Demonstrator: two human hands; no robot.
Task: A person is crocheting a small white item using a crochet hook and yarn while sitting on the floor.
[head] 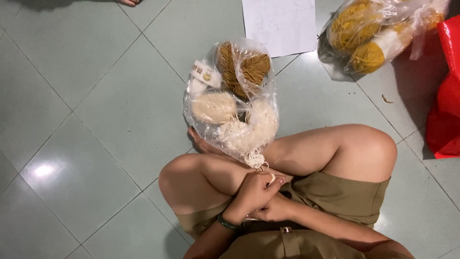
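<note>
a white sheet of paper [279,24] lies on the tiled floor [96,96], near a second bag of yellow yarn [373,36] and a red bag [445,96].

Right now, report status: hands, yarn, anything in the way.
Left hand pinching cream strand. Right hand tucked beneath, grip unclear. Clear yarn bag against the legs. Nothing in between.

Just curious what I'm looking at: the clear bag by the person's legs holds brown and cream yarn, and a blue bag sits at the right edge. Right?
Nearly. The head view shows the clear bag with brown and cream yarn, but the bag at the right edge is red, not blue.
</note>
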